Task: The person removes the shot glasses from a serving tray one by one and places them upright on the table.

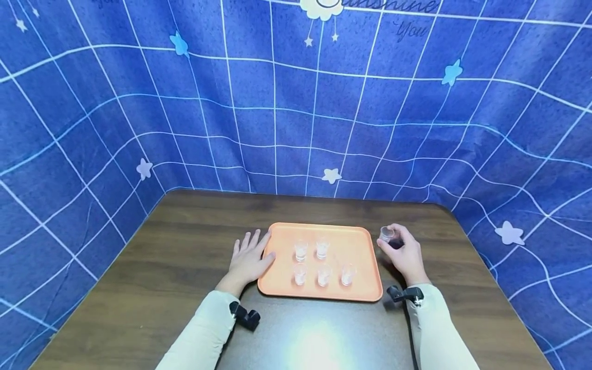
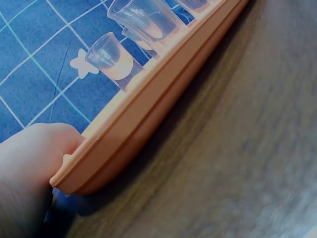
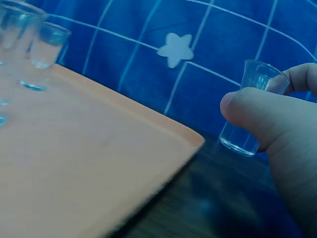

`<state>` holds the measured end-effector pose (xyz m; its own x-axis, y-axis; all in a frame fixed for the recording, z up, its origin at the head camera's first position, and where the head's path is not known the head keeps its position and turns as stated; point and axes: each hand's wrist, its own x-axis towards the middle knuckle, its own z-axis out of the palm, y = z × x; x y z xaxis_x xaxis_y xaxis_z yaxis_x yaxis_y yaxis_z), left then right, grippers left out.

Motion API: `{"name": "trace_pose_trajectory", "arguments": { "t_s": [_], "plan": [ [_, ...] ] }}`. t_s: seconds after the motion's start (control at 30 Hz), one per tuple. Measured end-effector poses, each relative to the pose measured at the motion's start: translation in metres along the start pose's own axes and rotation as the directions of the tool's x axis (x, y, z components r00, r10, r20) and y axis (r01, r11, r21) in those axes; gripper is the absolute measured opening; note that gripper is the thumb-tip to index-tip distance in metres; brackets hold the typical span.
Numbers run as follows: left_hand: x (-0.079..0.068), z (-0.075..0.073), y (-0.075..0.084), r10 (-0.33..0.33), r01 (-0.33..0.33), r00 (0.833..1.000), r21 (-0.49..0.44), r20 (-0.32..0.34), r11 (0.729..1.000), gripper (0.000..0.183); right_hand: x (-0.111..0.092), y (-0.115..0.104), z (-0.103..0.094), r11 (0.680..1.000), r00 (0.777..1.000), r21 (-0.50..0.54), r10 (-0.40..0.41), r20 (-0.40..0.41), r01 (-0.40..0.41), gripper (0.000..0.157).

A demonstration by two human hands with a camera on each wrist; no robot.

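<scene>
Head view: the right hand (image 1: 407,254) pinches a small, clear, flared cup (image 1: 386,235) just right of an orange, rectangular, rimmed tray (image 1: 358,246); the left hand (image 1: 250,261), fingers spread, touches its left edge. Five similar cups (image 1: 324,276) stand inside; a brown, wood-grained tabletop (image 1: 185,246) lies beneath.

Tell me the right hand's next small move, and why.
Probably carry the held glass left onto the tray, into its far row: the right hand pinches it past the tray's right edge, and that row has two glasses against the near row's three.
</scene>
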<state>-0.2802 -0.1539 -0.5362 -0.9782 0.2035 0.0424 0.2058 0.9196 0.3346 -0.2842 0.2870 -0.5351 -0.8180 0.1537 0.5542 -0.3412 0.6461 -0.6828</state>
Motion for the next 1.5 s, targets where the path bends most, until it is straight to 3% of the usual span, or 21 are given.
{"name": "trace_pose_trajectory", "arguments": {
  "t_s": [0.2, 0.53, 1.07, 1.5],
  "plan": [
    [-0.005, 0.001, 0.002, -0.004, 0.005, 1.000, -0.010, 0.022, 1.000, 0.071, -0.002, 0.012, -0.013, 0.998, 0.997, -0.033, 0.059, -0.047, -0.061, 0.045],
    [0.001, 0.001, -0.001, -0.004, 0.004, 1.000, -0.011, 0.009, 1.000, 0.070, 0.006, 0.029, -0.028, 0.985, 0.986, -0.106, 0.122, -0.116, -0.135, 0.045],
    [0.001, 0.002, 0.000, -0.002, 0.002, 1.000, -0.014, -0.006, 1.000, 0.070, 0.005, 0.046, -0.051, 0.937, 0.951, -0.182, 0.273, -0.148, -0.297, 0.046],
    [0.002, 0.003, -0.001, -0.003, 0.003, 1.000, -0.014, -0.004, 1.000, 0.071, 0.005, 0.055, -0.064, 0.907, 0.928, -0.209, 0.338, -0.158, -0.366, 0.047]
  ]
}}
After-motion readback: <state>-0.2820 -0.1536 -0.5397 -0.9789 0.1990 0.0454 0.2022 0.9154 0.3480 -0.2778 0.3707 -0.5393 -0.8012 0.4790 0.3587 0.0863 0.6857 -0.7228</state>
